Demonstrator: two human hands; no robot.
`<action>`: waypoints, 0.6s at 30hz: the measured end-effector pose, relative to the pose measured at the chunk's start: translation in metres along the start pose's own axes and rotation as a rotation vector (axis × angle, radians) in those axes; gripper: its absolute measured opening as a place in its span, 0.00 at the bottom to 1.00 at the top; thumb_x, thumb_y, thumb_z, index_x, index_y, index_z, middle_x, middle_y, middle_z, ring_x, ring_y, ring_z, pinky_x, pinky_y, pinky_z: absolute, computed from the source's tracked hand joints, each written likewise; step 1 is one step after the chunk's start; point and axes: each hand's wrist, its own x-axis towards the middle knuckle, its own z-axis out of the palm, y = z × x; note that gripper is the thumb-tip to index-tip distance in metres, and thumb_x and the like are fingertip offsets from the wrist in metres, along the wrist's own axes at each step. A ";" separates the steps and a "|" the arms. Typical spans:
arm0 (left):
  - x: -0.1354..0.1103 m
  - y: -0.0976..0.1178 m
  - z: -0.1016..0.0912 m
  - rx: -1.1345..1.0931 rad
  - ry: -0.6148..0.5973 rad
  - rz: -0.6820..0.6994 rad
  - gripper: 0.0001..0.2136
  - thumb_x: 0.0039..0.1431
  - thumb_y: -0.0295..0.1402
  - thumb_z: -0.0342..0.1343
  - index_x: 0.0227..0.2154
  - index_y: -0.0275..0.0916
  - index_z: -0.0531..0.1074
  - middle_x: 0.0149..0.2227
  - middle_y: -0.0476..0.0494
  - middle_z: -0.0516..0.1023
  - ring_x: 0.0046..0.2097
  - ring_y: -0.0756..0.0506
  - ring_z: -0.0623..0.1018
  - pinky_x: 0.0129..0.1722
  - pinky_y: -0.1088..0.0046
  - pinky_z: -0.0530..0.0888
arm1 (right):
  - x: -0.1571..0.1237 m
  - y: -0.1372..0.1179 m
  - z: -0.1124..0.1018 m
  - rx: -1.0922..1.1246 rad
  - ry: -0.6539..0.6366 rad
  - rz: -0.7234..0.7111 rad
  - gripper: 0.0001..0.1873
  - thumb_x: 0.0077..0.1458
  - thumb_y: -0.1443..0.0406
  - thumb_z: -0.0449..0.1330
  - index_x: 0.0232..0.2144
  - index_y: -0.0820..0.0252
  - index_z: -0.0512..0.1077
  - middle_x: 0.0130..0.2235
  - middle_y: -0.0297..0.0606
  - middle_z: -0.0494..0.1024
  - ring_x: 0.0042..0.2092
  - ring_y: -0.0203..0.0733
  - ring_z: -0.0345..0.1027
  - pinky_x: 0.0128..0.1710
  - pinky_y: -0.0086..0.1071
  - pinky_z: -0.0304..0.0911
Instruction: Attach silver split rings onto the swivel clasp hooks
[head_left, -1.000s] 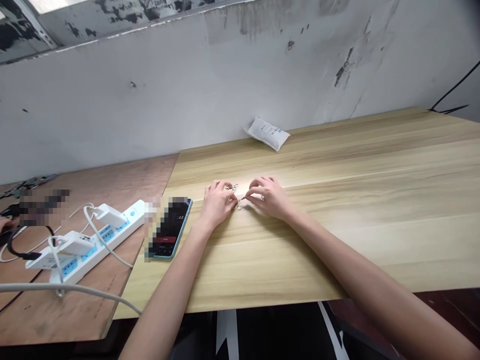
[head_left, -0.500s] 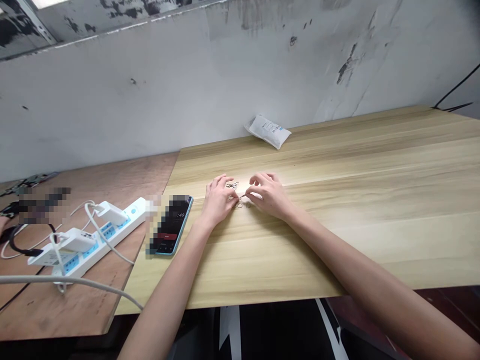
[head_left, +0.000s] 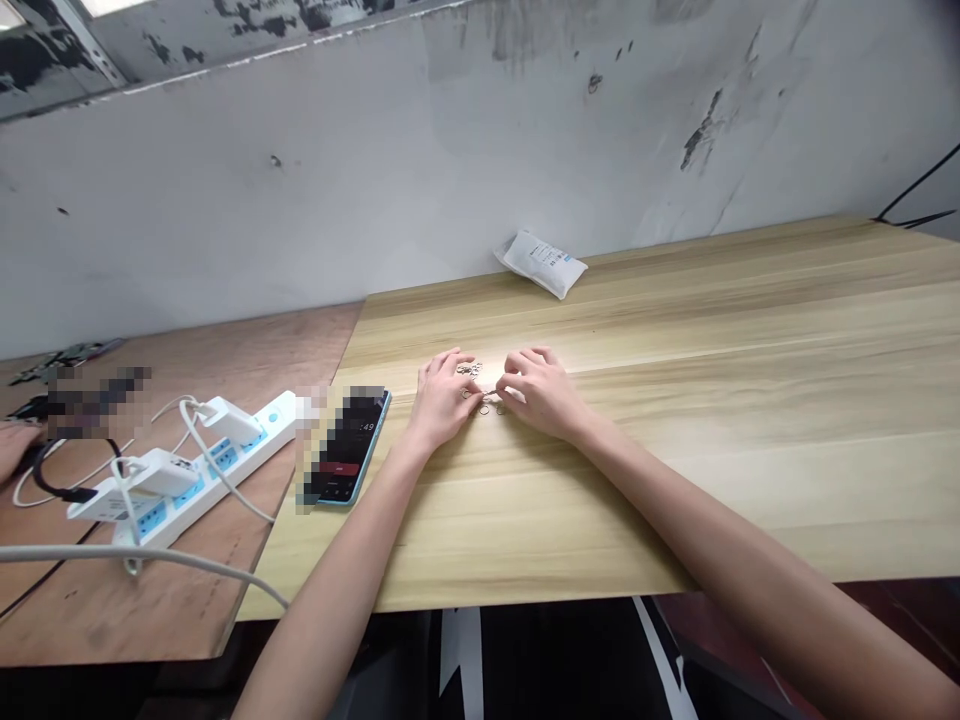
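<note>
- Scuffed grey wall [head_left: 360, 200] is met by the far edge of a pale wooden tabletop [head_left: 712, 440].
- Between the fingertips, a slim metal piece [head_left: 490, 393] is spanned from hand to hand, well in from the left edge and between the near and far edges.
- By the left hand [head_left: 442, 400], thumb and forefinger are brought together at one end of it; by the right hand [head_left: 541, 393], the other end is pinched, remaining fingers curled. Exact contact is too small to be told.
- Best control would be had with one end held firm, the other turned in small movements, and both wrists kept low.
- Rings [head_left: 484, 409] are laid just nearer the front edge than the fingertips; a small cluster [head_left: 471, 370] is set beyond the left thumb, toward the far edge.
- Along the left edge, a phone [head_left: 360, 445] is placed; against the far edge, a packet [head_left: 544, 264].
- Past the left edge, a power strip [head_left: 240, 452] is carried by a brown board [head_left: 180, 620].
</note>
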 end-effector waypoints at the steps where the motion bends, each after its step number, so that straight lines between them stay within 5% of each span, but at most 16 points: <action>1: 0.000 0.001 0.000 -0.042 0.028 -0.026 0.05 0.57 0.31 0.61 0.26 0.42 0.76 0.54 0.45 0.74 0.62 0.38 0.64 0.59 0.52 0.61 | 0.000 0.001 0.000 0.072 0.024 0.060 0.09 0.58 0.67 0.58 0.27 0.59 0.74 0.34 0.37 0.73 0.39 0.41 0.65 0.48 0.38 0.52; 6: 0.002 0.011 -0.002 -0.247 0.199 -0.127 0.05 0.57 0.32 0.61 0.26 0.42 0.76 0.50 0.44 0.75 0.57 0.39 0.68 0.56 0.54 0.65 | 0.001 0.004 -0.001 0.362 0.084 0.289 0.05 0.55 0.66 0.61 0.28 0.59 0.73 0.33 0.36 0.74 0.39 0.41 0.68 0.43 0.38 0.54; 18: 0.003 0.015 -0.002 -0.423 0.320 -0.148 0.06 0.55 0.36 0.64 0.27 0.41 0.76 0.46 0.45 0.76 0.54 0.42 0.71 0.57 0.60 0.65 | 0.004 -0.001 -0.012 0.806 0.060 0.356 0.08 0.57 0.61 0.60 0.30 0.59 0.76 0.33 0.38 0.74 0.37 0.41 0.68 0.36 0.34 0.62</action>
